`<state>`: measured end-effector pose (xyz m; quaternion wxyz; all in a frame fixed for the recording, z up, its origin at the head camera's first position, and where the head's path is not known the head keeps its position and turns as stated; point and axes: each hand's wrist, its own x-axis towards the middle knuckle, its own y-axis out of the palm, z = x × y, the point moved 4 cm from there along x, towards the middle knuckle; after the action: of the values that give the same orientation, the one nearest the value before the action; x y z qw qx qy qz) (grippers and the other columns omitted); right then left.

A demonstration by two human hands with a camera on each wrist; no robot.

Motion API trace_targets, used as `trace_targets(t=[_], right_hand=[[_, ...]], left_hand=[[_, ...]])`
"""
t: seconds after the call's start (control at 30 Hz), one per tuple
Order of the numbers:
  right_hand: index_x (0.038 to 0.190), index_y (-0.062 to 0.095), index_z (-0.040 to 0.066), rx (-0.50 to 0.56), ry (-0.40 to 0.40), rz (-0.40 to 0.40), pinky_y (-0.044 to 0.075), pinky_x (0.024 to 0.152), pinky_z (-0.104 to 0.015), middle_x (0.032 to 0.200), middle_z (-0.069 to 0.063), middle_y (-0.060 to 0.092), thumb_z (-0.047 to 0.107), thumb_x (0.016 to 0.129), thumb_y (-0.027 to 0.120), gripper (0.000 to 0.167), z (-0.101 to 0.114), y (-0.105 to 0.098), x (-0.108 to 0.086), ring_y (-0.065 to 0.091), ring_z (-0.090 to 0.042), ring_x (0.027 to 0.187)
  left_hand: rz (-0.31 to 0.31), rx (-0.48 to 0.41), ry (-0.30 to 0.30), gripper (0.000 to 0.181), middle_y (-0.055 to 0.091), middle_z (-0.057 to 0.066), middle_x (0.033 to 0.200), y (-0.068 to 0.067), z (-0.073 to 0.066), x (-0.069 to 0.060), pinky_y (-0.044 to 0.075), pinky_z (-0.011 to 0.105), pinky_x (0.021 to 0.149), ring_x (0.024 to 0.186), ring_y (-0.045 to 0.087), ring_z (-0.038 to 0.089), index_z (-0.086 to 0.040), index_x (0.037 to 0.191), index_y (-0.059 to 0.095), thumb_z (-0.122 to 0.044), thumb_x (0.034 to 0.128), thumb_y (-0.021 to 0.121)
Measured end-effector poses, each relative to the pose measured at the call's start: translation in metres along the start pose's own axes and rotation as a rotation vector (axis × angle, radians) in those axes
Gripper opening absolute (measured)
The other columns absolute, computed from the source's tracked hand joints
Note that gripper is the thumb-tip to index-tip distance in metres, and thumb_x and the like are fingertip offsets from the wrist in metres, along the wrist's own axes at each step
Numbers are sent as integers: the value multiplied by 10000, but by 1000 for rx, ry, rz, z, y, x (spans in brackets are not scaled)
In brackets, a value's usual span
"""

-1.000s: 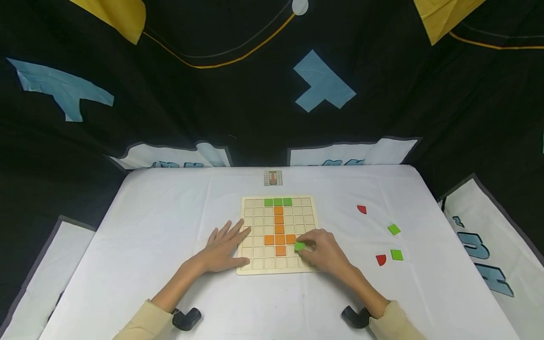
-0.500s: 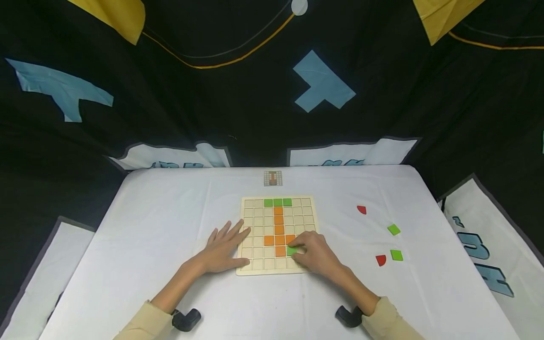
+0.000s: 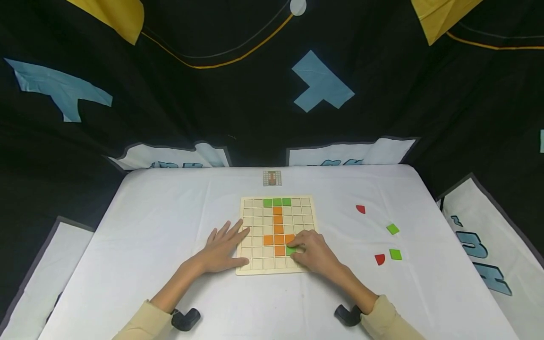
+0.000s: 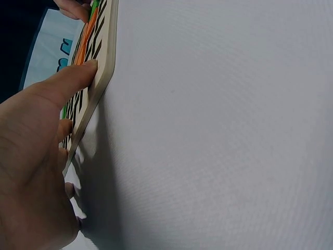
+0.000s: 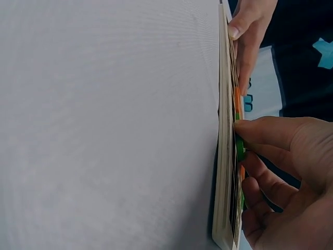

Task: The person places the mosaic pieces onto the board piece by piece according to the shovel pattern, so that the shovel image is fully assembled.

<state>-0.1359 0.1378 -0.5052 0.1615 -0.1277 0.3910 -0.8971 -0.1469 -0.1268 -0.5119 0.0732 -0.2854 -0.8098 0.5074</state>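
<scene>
A pale wooden grid board (image 3: 257, 264) lies mid-table with a row of green square tiles (image 3: 277, 202) along its far side and orange tiles (image 3: 278, 229) forming a cross shape below. My left hand (image 3: 223, 250) rests spread, its fingers and thumb on the board's left edge; in the left wrist view the thumb (image 4: 78, 78) presses on the rim. With thumb and fingertips my right hand (image 3: 316, 252) pinches a green square tile (image 3: 290, 250), at the cell just right of the lowest orange one. In the right wrist view this green tile (image 5: 240, 147) sits against the board's surface.
To the right on the white cloth lie two loose green tiles (image 3: 395, 254) and two red quarter-round pieces (image 3: 380, 259). A small picture card (image 3: 272, 178) with a grid pattern lies beyond the board. Dark curtains hang behind the table.
My right hand has moved left across the board with the green tile, from one cell farther right to beside the lowest orange tile. The left hand has stayed in place.
</scene>
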Motion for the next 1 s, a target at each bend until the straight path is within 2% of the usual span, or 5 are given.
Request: trace_targets(t=[0.17, 0.43, 0.73, 1.0], right_hand=[[969, 808, 97, 11, -12, -1, 474, 784, -341, 961, 22, 734, 35, 751, 831, 227, -2, 0, 1, 594, -163, 903], [972, 798, 115, 51, 21, 5, 493, 845, -366, 969, 40, 722, 48, 762, 828, 222, -5, 2, 1, 603, -155, 947], [977, 802, 88, 52, -26, 2, 493, 830, -375, 979, 29, 729, 34, 775, 805, 209, -6, 0, -2, 610, -173, 946], [978, 804, 105, 53, -18, -6, 495, 827, -368, 972, 36, 723, 51, 787, 805, 198, -8, -1, -2, 605, -163, 942]], left_hand=[[2, 3, -5, 842, 135, 189, 1641, 0, 1, 0, 3, 705, 1110, 1478, 28, 475, -87, 1565, 330, -520, 917, 649], [4, -2, -13, 843, 143, 182, 1642, 0, 0, 1, 8, 701, 1114, 1482, 28, 466, -95, 1564, 336, -527, 911, 649], [-2, -3, -5, 848, 141, 186, 1641, 0, 1, 1, 7, 704, 1111, 1479, 35, 473, -88, 1563, 335, -526, 909, 651], [8, 0, -14, 848, 139, 180, 1643, 1, 1, 2, 2, 698, 1115, 1482, 27, 464, -96, 1565, 334, -529, 910, 655]])
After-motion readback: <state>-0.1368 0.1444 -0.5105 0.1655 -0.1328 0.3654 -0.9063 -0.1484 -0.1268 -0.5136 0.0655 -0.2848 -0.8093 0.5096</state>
